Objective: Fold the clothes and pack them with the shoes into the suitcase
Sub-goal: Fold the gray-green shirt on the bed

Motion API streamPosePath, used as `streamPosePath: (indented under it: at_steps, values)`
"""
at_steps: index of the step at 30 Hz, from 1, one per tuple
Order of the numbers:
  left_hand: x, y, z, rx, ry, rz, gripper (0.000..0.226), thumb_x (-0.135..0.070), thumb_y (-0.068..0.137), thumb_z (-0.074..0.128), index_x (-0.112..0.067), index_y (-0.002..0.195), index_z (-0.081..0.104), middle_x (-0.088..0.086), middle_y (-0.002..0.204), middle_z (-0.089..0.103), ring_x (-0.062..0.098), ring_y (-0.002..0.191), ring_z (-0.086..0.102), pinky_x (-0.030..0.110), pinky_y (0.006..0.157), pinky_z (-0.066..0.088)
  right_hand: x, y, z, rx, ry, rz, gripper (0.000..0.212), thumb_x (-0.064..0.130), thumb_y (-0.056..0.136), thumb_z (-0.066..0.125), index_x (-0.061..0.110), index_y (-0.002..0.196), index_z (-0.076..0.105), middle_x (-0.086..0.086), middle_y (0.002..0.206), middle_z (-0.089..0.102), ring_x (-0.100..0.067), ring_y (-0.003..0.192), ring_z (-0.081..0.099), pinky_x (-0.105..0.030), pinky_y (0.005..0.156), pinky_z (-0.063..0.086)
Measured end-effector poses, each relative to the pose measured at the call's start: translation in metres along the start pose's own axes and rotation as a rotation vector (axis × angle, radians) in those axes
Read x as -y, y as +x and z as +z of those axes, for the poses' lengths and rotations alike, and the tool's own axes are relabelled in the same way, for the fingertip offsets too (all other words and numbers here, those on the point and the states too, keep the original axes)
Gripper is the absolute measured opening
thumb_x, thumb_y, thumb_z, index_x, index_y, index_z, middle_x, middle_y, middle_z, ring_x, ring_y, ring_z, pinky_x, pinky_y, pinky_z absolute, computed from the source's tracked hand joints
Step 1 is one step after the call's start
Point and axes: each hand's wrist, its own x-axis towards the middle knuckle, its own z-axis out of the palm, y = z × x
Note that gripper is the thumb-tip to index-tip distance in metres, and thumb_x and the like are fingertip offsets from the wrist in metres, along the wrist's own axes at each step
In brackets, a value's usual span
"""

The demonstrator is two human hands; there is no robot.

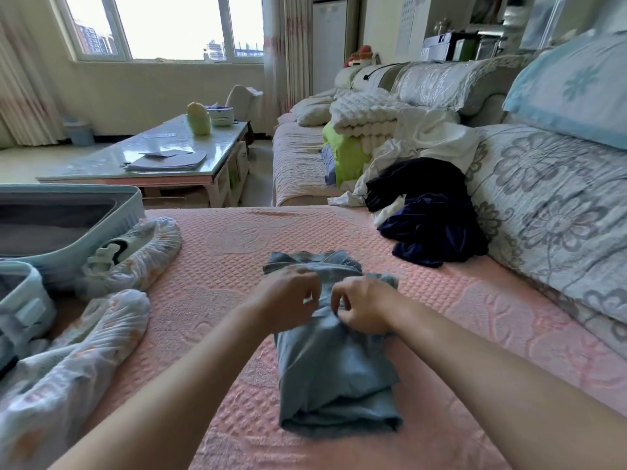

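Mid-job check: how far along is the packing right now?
Early. Done: little; the open suitcase shows only grey lining where visible. In hand: the left hand and right hand pinch the partly folded blue-grey garment. Left: the heap of navy and white clothes against the sofa back is unfolded, and the bagged shoes lie outside the suitcase.

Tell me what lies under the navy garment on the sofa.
White cloth pokes out from under the navy garment, which lies on the pink cover. How far the cloth runs beneath, and whether anything else is there, is hidden.
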Motion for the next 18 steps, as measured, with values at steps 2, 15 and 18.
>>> streamPosePath:
  at_steps: [2,15,18]
  values:
    - [-0.018,-0.027,-0.005,0.087,-0.004,0.025,0.015,-0.042,0.086,0.061,-0.027,0.088,0.064,-0.01,0.094,0.059,0.011,0.09,0.056,0.019,0.069,0.041,0.01,-0.019,0.002,0.035,0.018,-0.01,0.013,0.03,0.082,0.062,0.035,0.094,0.066,0.013,0.098,0.06,-0.012,0.094,0.059,-0.028,0.085,0.05]
    - [-0.055,-0.102,-0.033,0.3,0.228,0.051,0.021,-0.032,0.078,0.061,-0.025,0.097,0.064,-0.008,0.111,0.05,0.012,0.11,0.044,0.029,0.084,0.046,0.045,-0.093,0.01,0.26,-0.209,-0.054,0.057,0.019,0.098,0.047,0.029,0.154,0.039,0.003,0.166,0.022,-0.015,0.153,0.014,-0.032,0.124,0.009]
    - [-0.057,-0.107,-0.048,0.33,0.228,-0.045,0.01,-0.028,0.074,0.06,-0.022,0.079,0.054,-0.007,0.095,0.054,0.014,0.092,0.05,0.026,0.067,0.039,0.047,-0.095,0.006,0.048,-0.1,-0.093,0.041,0.026,0.093,0.048,0.029,0.129,0.067,0.009,0.147,0.054,-0.012,0.139,0.043,-0.034,0.118,0.032]
